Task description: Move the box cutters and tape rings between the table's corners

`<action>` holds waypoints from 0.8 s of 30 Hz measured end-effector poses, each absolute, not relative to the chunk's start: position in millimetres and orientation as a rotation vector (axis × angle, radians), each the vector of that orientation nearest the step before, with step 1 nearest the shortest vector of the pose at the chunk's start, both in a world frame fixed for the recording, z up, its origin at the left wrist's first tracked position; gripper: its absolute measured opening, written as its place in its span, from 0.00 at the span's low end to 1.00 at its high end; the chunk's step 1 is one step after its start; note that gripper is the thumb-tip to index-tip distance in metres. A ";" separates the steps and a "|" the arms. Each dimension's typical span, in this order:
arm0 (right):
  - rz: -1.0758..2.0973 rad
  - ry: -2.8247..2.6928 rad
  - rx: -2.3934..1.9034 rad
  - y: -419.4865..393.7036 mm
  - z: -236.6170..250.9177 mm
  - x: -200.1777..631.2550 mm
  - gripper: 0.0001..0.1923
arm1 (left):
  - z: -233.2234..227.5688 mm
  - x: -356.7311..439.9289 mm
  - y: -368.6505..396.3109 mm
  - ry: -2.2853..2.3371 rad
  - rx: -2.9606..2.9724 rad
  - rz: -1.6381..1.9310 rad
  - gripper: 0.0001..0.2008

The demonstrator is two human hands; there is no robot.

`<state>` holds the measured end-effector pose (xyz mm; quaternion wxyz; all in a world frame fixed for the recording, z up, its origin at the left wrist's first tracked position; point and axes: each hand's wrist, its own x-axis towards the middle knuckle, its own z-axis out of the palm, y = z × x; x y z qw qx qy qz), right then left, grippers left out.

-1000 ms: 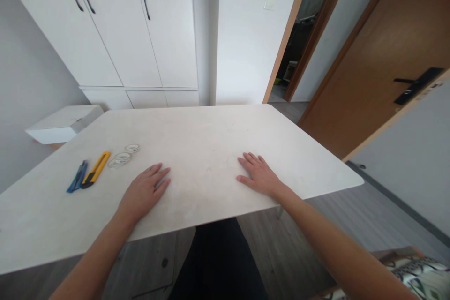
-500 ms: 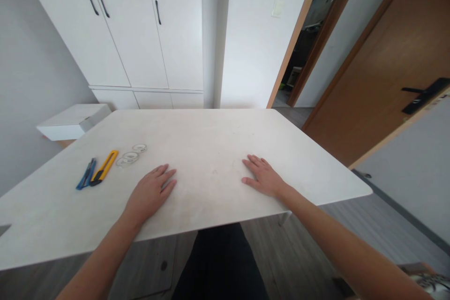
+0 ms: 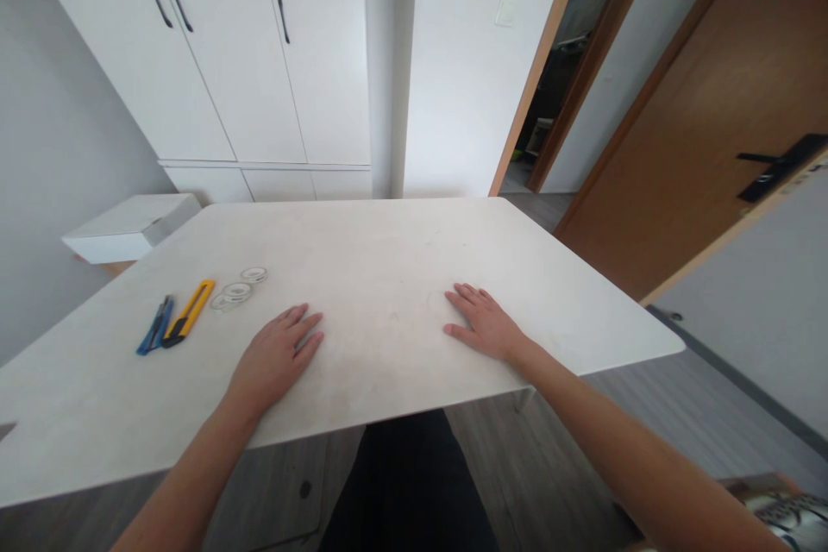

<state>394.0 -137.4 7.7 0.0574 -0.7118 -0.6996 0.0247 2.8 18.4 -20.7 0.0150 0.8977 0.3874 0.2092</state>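
Hands stayed put w/ no change: left hand (image 3: 275,355) and right hand (image 3: 484,324) lay flat, open, empty on desk (image 3: 388,250), yellow cutter (image 3: 189,311) and tape rolls (image 3: 239,288) untouched nearby.

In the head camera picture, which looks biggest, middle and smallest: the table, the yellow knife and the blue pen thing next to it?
1. Table, by far the largest.
2. Yellow utility knife.
3. Blue tool, only slightly shorter and thinner than the knife; they lie side by side at like distance, so the ranking is close.
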 end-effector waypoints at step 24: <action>0.061 -2.128 -2.172 -137.7 7.5 393.3 0.44 | -19.2 2.9 16.5 1.224 2.783 0.627 0.27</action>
